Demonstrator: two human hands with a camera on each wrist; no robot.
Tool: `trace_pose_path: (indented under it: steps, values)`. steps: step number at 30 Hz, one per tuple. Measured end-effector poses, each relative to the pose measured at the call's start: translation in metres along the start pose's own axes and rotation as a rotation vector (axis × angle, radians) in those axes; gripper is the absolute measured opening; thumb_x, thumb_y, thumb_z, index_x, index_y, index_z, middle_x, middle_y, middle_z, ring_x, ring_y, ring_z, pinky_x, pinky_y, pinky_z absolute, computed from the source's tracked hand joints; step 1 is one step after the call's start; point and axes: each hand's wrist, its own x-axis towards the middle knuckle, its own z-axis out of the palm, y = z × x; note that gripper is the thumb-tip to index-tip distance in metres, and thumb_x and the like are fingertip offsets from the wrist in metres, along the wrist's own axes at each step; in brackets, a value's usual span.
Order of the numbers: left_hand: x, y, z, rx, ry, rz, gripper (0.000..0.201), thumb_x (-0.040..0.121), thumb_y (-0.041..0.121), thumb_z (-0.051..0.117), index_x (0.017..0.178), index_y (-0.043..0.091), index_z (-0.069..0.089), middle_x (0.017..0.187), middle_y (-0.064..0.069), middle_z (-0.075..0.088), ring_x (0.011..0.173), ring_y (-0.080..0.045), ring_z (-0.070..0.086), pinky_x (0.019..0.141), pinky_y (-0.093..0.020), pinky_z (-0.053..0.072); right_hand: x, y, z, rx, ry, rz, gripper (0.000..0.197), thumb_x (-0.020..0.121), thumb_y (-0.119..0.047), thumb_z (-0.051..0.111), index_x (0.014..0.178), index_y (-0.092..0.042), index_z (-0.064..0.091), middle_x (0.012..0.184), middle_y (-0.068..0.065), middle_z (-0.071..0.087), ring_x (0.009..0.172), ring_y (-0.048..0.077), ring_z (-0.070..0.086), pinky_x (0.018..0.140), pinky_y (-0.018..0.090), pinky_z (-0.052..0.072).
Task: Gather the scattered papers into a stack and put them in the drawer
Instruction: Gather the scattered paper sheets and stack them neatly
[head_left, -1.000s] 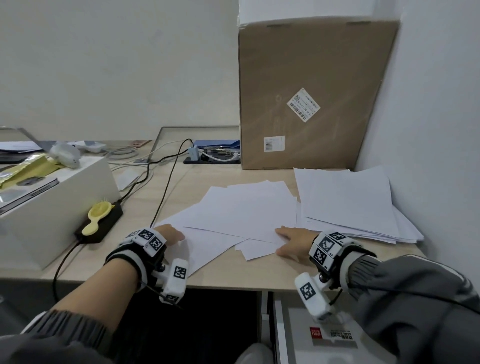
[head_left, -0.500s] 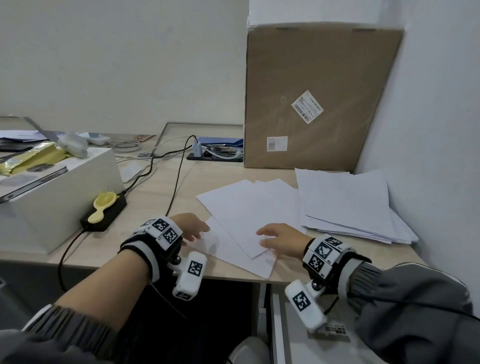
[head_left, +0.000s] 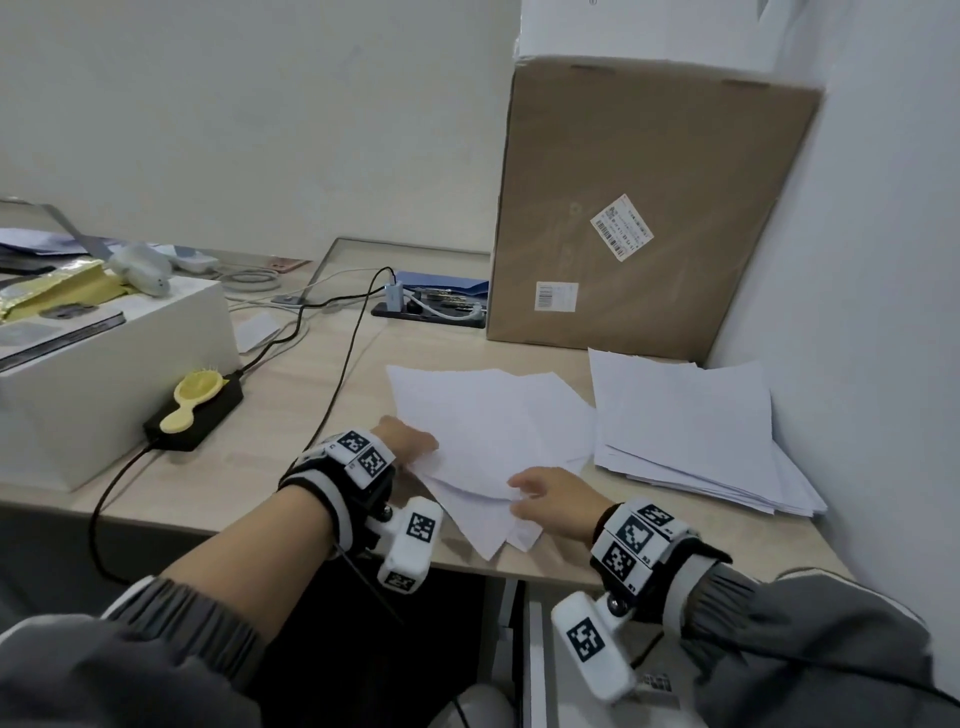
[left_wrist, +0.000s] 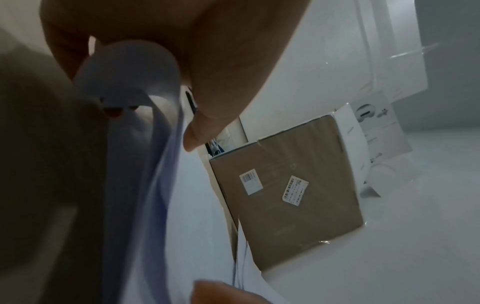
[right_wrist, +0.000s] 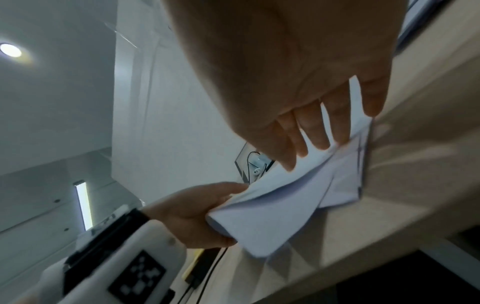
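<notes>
Tabletop (head_left: 291, 410): pale wood, running from the left edge to the wall at the right.
Cardboard box (head_left: 644, 208): stands upright at the back right corner, two labels on its front.
White box (head_left: 104, 374): sits at the left edge, with clutter on its lid.
Stack of paper (head_left: 691, 436): lies against the right wall, just in front of the cardboard box, sheets slightly fanned.
Loose papers (head_left: 483, 431): white sheets overlapping near the front edge, just left of the stack, their near corners reaching to the tabletop's front edge.
Black adapter (head_left: 195, 415): beside the white box, a yellow brush (head_left: 191, 396) lying on it.
Left hand (head_left: 408, 441): at the left edge of the loose papers; its grip pinches the sheets, thumb on top and fingers beneath, bending the paper edge up.
Right hand (head_left: 553, 499): rests on the near right part of the loose papers, fingers spread and nearly straight, tips on the paper.
</notes>
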Motion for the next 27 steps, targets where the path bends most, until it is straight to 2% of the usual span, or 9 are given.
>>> trace_pose_path:
  steps: [2, 6, 9, 12, 15, 17, 21, 26, 27]
  values:
    - [0.007, -0.007, -0.003, 0.042, 0.002, -0.009, 0.046, 0.092, 0.028, 0.054, 0.127, -0.003, 0.052, 0.13, -0.018, 0.057, 0.115, -0.033, 0.057, 0.081, -0.033, 0.044, 0.004, 0.006, -0.007, 0.083, 0.094, 0.027, 0.042, 0.088, -0.017, 0.056, 0.13, -0.017, 0.053, 0.14, 0.001, 0.049, 0.129, 0.014, 0.045, 0.104, 0.025, 0.035]
    - [0.009, -0.018, -0.009, 0.039, -0.044, -0.018, 0.039, 0.094, 0.017, 0.055, 0.125, -0.006, 0.056, 0.132, -0.023, 0.056, 0.119, -0.034, 0.056, 0.09, -0.037, 0.046, 0.009, 0.017, -0.017, 0.005, 0.055, 0.177, 0.062, 0.087, -0.02, 0.054, 0.144, -0.016, 0.03, 0.146, 0.007, 0.037, 0.137, 0.026, 0.032, 0.109, 0.03, 0.03]
    - [0.007, -0.021, -0.009, 0.019, -0.084, -0.011, 0.01, 0.092, 0.012, 0.056, 0.092, 0.004, 0.063, 0.105, -0.019, 0.062, 0.095, -0.026, 0.059, 0.075, -0.032, 0.049, 0.011, 0.021, -0.012, -0.038, 0.011, 0.225, 0.054, 0.08, -0.023, 0.053, 0.131, -0.015, 0.039, 0.135, 0.01, 0.044, 0.133, 0.03, 0.036, 0.109, 0.038, 0.034]
    - [0.011, -0.018, -0.009, 0.035, -0.17, -0.065, 0.018, 0.091, 0.02, 0.06, 0.081, 0.005, 0.06, 0.087, -0.012, 0.065, 0.097, -0.03, 0.068, 0.09, -0.038, 0.054, 0.011, 0.023, -0.009, 0.008, 0.017, 0.181, 0.054, 0.087, -0.022, 0.056, 0.138, -0.015, 0.04, 0.143, 0.004, 0.042, 0.13, 0.021, 0.043, 0.098, 0.023, 0.034]
    - [0.004, -0.005, -0.014, 0.138, -0.179, -0.04, 0.028, 0.091, 0.031, 0.061, 0.076, 0.007, 0.06, 0.07, -0.005, 0.062, 0.069, -0.022, 0.061, 0.067, -0.026, 0.052, 0.015, 0.03, -0.017, 0.133, 0.139, 0.191, 0.057, 0.087, -0.016, 0.057, 0.14, -0.012, 0.037, 0.143, 0.008, 0.04, 0.128, 0.022, 0.043, 0.097, 0.025, 0.037]
    - [0.003, 0.001, -0.017, 0.159, -0.153, 0.003, 0.026, 0.092, 0.032, 0.059, 0.086, 0.006, 0.064, 0.08, -0.005, 0.062, 0.077, -0.021, 0.057, 0.069, -0.025, 0.045, 0.018, 0.033, -0.021, 0.212, 0.176, 0.238, 0.066, 0.087, -0.014, 0.058, 0.145, -0.01, 0.027, 0.144, 0.011, 0.037, 0.131, 0.025, 0.04, 0.103, 0.03, 0.036]
    - [0.012, 0.013, -0.007, 0.054, -0.193, 0.014, 0.019, 0.094, 0.023, 0.057, 0.094, 0.005, 0.058, 0.091, -0.012, 0.059, 0.086, -0.028, 0.055, 0.08, -0.036, 0.048, 0.017, 0.036, -0.022, 0.286, 0.098, 0.246, 0.079, 0.087, -0.017, 0.063, 0.149, -0.007, 0.016, 0.15, 0.011, 0.031, 0.136, 0.025, 0.035, 0.104, 0.029, 0.033]
    - [0.015, 0.025, 0.003, 0.157, -0.142, 0.059, 0.038, 0.095, 0.019, 0.055, 0.127, -0.002, 0.054, 0.127, -0.02, 0.06, 0.091, -0.02, 0.05, 0.058, -0.025, 0.041, 0.015, 0.046, -0.025, 0.267, 0.051, 0.203, 0.081, 0.085, -0.021, 0.067, 0.149, -0.012, 0.018, 0.154, 0.004, 0.026, 0.14, 0.021, 0.03, 0.103, 0.03, 0.034]
    - [0.015, 0.027, 0.003, 0.125, -0.159, 0.05, 0.042, 0.093, 0.019, 0.058, 0.129, -0.003, 0.053, 0.125, -0.02, 0.061, 0.089, -0.021, 0.053, 0.057, -0.025, 0.041, 0.015, 0.048, -0.026, 0.255, 0.038, 0.191, 0.081, 0.084, -0.023, 0.068, 0.149, -0.013, 0.019, 0.154, 0.004, 0.026, 0.14, 0.021, 0.03, 0.106, 0.03, 0.032]
